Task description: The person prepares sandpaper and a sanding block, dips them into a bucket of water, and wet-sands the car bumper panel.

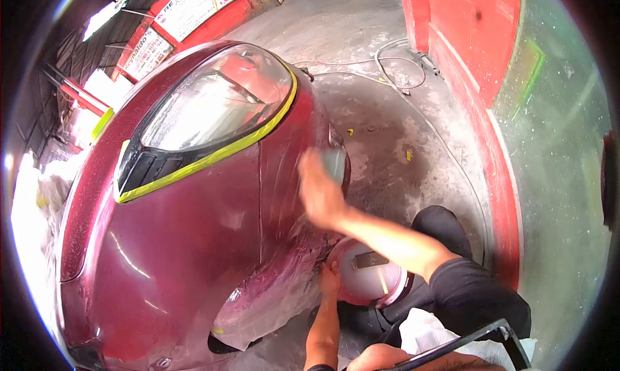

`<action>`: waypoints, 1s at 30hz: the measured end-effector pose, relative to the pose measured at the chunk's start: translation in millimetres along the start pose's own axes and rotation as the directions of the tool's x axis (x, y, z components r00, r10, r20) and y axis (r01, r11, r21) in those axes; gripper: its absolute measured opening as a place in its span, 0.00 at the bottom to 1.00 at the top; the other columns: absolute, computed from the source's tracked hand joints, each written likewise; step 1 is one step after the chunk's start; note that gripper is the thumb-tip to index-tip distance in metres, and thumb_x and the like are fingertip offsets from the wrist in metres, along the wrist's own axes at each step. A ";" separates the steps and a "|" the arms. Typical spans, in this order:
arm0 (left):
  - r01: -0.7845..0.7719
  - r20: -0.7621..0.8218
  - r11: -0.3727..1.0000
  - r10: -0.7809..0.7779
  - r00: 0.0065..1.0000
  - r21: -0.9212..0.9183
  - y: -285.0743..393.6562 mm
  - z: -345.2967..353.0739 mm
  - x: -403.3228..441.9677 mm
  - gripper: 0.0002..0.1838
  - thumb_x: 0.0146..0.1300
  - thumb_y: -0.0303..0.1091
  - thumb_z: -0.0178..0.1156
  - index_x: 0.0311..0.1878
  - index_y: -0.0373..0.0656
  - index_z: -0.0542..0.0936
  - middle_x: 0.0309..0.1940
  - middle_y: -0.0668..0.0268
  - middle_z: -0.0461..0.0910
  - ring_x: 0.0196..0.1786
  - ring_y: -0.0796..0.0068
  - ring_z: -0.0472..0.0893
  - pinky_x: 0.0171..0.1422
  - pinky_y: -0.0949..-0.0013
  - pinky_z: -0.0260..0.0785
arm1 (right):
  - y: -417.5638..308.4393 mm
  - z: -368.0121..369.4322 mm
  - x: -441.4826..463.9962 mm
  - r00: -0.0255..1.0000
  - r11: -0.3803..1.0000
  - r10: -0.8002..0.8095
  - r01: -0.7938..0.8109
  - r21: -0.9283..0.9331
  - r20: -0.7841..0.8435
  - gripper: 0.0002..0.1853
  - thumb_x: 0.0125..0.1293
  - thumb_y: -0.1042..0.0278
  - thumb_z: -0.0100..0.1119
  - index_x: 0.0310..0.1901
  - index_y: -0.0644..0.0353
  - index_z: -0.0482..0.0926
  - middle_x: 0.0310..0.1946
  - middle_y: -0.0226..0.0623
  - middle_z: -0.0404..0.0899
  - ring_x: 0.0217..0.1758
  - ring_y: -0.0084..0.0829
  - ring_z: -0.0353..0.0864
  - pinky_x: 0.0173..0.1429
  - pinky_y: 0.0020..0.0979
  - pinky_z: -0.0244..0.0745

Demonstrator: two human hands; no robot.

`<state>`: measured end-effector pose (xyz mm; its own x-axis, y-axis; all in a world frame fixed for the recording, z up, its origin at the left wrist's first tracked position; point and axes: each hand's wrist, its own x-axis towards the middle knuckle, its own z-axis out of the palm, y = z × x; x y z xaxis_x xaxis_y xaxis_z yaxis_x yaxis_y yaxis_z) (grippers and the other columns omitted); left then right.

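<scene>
My right hand (318, 191), smeared by motion, is closed on a flat grey-green sanding pad (334, 164) beside the dark red car's fender (284, 170). Below it, my left hand (330, 278) is at the left rim of a round bucket (395, 300), its fingers curled and partly hidden. Cloudy liquid fills the bucket, and a dark rectangular piece (369, 260) shows in it. Yellow-green masking tape (213, 158) edges the car's side window (206, 109). Whitish sheeting (271, 313) covers the wheel area next to my left hand.
A pale hose (445, 148) winds over the stained concrete floor (387, 125). Scraps of yellow tape (409, 156) lie on it. To the right stands a red and green wall (475, 41). Signs (197, 9) hang behind the car. My bent knee (442, 225) is beside the bucket.
</scene>
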<state>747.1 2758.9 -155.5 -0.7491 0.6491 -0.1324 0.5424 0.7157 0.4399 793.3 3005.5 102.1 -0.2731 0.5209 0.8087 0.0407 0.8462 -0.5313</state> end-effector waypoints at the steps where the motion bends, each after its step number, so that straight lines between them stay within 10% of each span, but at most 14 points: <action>1: 0.004 0.006 1.000 -0.004 1.000 -0.007 1.7 2.4 0.6 0.23 0.72 0.51 0.53 0.53 0.38 0.75 0.41 0.38 0.81 0.47 0.35 0.81 0.51 0.39 0.72 | 29.0 15.6 30.3 0.966 0.964 0.253 -0.257 -0.074 -0.061 0.29 0.78 0.63 0.39 0.73 0.75 0.58 0.75 0.62 0.55 0.80 0.56 0.51 0.83 0.45 0.45; 2: -0.025 -0.053 0.999 0.026 0.998 0.025 1.8 3.2 -3.8 0.22 0.72 0.49 0.53 0.53 0.37 0.75 0.41 0.37 0.81 0.46 0.35 0.81 0.50 0.39 0.71 | 7.4 -6.7 68.3 0.853 0.845 0.518 -0.500 0.193 -0.061 0.29 0.79 0.62 0.33 0.73 0.76 0.55 0.76 0.63 0.52 0.81 0.55 0.46 0.83 0.43 0.42; 5: -0.175 -0.175 0.984 0.177 0.969 0.022 5.4 0.1 -2.4 0.23 0.72 0.49 0.53 0.53 0.35 0.75 0.41 0.36 0.81 0.45 0.35 0.81 0.50 0.39 0.72 | -21.6 17.2 3.1 0.926 0.920 0.374 -0.363 0.147 -0.053 0.30 0.77 0.65 0.42 0.74 0.73 0.54 0.75 0.69 0.49 0.82 0.59 0.42 0.84 0.46 0.40; 6: -0.296 -0.216 0.955 0.291 0.932 0.011 2.0 -1.2 -4.0 0.24 0.72 0.49 0.53 0.53 0.34 0.74 0.41 0.37 0.81 0.45 0.34 0.81 0.50 0.40 0.72 | -27.0 59.6 -54.6 0.884 0.646 0.461 -0.394 0.653 0.078 0.33 0.72 0.69 0.51 0.74 0.74 0.55 0.75 0.70 0.49 0.81 0.62 0.43 0.83 0.49 0.41; 7: -0.302 -0.221 0.953 0.296 0.929 0.006 -0.6 -1.7 -2.7 0.24 0.72 0.49 0.53 0.53 0.34 0.74 0.41 0.37 0.81 0.45 0.34 0.81 0.50 0.40 0.72 | -63.1 12.6 -72.1 0.968 0.953 0.167 -0.207 0.219 0.189 0.35 0.69 0.71 0.55 0.74 0.75 0.55 0.75 0.70 0.49 0.81 0.62 0.45 0.82 0.50 0.45; 10: -0.071 0.002 0.995 0.071 0.997 -0.067 2.6 -5.5 -0.8 0.26 0.73 0.51 0.51 0.53 0.33 0.74 0.42 0.37 0.81 0.46 0.35 0.82 0.51 0.39 0.72 | -18.1 -0.2 -4.8 0.980 0.980 0.193 -0.195 0.041 0.051 0.30 0.75 0.68 0.48 0.75 0.69 0.56 0.74 0.64 0.54 0.81 0.59 0.48 0.81 0.48 0.49; 14: -0.016 0.005 1.000 0.016 1.000 -0.025 -1.8 -5.0 -10.3 0.28 0.72 0.53 0.50 0.55 0.32 0.74 0.42 0.36 0.81 0.47 0.34 0.82 0.52 0.40 0.72 | 12.4 -12.8 105.3 0.882 0.870 0.470 -0.457 0.182 -0.030 0.28 0.78 0.65 0.42 0.75 0.70 0.56 0.76 0.59 0.54 0.81 0.55 0.49 0.82 0.46 0.47; 20: -0.069 -0.053 0.998 0.070 0.996 0.006 -14.3 6.3 2.3 0.29 0.72 0.53 0.51 0.56 0.31 0.74 0.45 0.36 0.81 0.51 0.36 0.81 0.56 0.43 0.71 | 12.9 -30.3 80.2 0.998 0.998 0.029 -0.026 -0.060 0.050 0.26 0.76 0.67 0.42 0.72 0.69 0.62 0.72 0.59 0.63 0.78 0.54 0.58 0.80 0.44 0.56; 22: -0.007 0.042 1.000 0.007 0.999 -0.001 1.4 -9.3 -11.4 0.28 0.72 0.52 0.51 0.55 0.31 0.75 0.46 0.36 0.80 0.51 0.36 0.81 0.56 0.43 0.71 | 32.8 -53.4 137.7 0.737 0.729 0.618 -0.668 0.150 0.272 0.26 0.79 0.61 0.36 0.72 0.67 0.62 0.73 0.53 0.62 0.77 0.47 0.61 0.79 0.37 0.57; 26: -0.008 0.035 1.000 0.008 0.999 -0.010 -0.8 -2.4 0.7 0.27 0.71 0.51 0.53 0.52 0.31 0.76 0.47 0.37 0.80 0.51 0.36 0.80 0.55 0.43 0.71 | 28.2 -21.7 63.8 0.973 0.973 0.227 -0.226 -0.044 0.030 0.29 0.80 0.55 0.34 0.75 0.64 0.58 0.76 0.51 0.57 0.79 0.48 0.56 0.80 0.45 0.54; 30: -0.036 -0.011 0.996 0.035 0.999 -0.078 -9.5 8.3 1.0 0.28 0.71 0.52 0.53 0.53 0.31 0.75 0.46 0.37 0.80 0.52 0.36 0.80 0.56 0.43 0.71 | 61.4 -27.0 99.4 0.946 0.949 0.306 -0.312 0.044 0.110 0.30 0.80 0.53 0.32 0.75 0.64 0.59 0.77 0.49 0.56 0.81 0.46 0.53 0.81 0.44 0.51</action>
<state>744.4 2754.8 -167.3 -0.7338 0.6709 -0.1069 0.5377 0.6697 0.5122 794.5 3112.3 156.7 -0.3516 0.7389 0.5748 0.0820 0.6359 -0.7674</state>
